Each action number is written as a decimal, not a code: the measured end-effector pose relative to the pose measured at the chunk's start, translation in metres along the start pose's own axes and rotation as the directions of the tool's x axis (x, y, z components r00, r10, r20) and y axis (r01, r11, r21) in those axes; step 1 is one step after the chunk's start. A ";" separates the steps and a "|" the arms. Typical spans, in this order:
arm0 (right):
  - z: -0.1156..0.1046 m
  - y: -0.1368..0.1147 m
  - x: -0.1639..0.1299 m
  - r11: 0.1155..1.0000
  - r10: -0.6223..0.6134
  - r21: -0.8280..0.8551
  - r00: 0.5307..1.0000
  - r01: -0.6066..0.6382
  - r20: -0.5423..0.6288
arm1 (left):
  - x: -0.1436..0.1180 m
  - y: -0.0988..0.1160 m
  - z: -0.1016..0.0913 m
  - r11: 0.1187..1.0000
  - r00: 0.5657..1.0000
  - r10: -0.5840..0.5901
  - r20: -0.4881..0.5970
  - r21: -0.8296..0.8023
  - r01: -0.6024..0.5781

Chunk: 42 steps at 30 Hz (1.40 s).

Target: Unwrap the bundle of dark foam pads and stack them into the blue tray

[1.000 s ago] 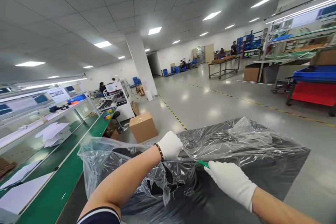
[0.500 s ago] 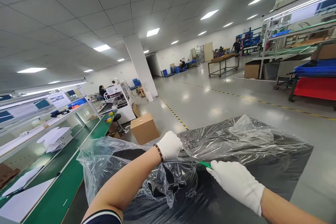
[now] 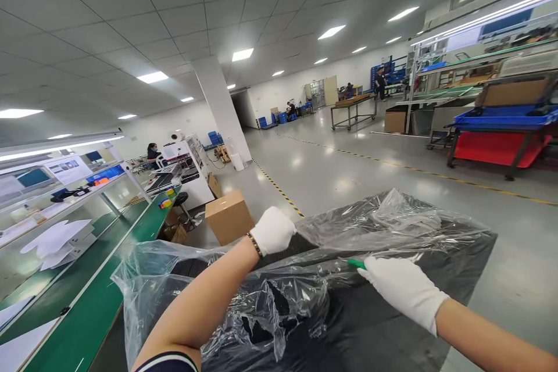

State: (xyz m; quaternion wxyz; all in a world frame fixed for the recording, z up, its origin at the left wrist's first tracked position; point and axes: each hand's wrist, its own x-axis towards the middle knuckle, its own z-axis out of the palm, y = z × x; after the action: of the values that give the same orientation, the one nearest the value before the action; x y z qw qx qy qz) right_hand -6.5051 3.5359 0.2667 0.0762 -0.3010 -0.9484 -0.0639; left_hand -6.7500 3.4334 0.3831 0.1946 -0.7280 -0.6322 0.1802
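Left hand (image 3: 273, 231): your fingers were curled shut on clear film (image 3: 366, 226), lower center of frame, arm stretched forward. Right hand (image 3: 405, 288): fingers wrapped a green tool (image 3: 356, 264), lower right of center, forearm angled in from lower right.

no readable text or labels anywhere

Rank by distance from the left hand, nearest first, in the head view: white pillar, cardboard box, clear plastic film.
1. Clear plastic film: at the left hand.
2. Cardboard box: beyond, on the floor.
3. White pillar: farther back, left.
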 end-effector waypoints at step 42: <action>-0.052 0.214 -0.037 0.946 0.317 -0.159 0.907 -0.282 0.277 | 0.020 -0.040 -0.027 0.904 0.904 -0.428 -0.005 0.010 0.428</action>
State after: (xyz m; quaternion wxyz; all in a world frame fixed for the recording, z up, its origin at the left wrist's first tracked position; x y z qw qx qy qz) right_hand -6.3453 3.6798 0.3267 -0.0764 -0.4533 -0.8861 -0.0596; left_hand -6.7670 3.4563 0.4266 0.2344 -0.5709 -0.7751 0.1356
